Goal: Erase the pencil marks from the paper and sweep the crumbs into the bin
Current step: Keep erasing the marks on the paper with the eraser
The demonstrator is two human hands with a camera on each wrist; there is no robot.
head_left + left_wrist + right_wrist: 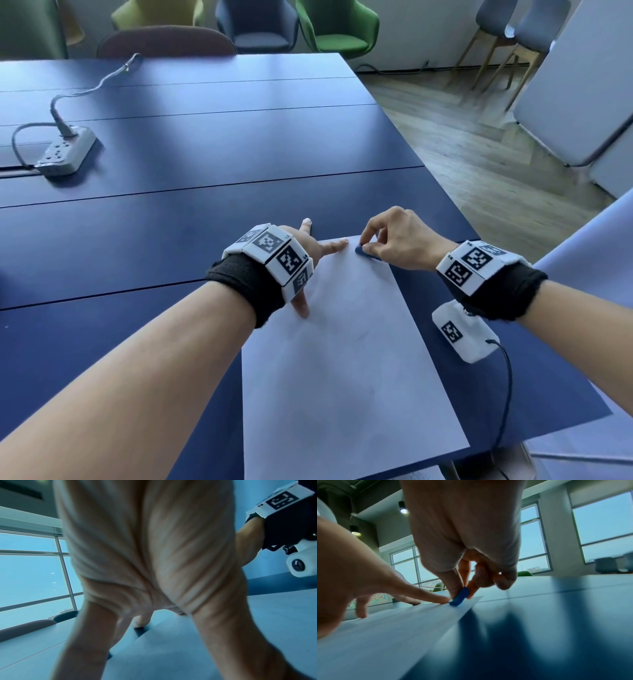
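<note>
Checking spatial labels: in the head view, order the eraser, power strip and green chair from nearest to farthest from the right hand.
1. Eraser: pinched in the right hand, on the paper's far corner.
2. Power strip: far left on the table.
3. Green chair: beyond the table's far edge.

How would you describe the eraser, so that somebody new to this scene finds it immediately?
Look at the white paper on the dark blue table, at its far right corner. There the right hand pinches a small eraser, the only blue thing touching the sheet.
</note>
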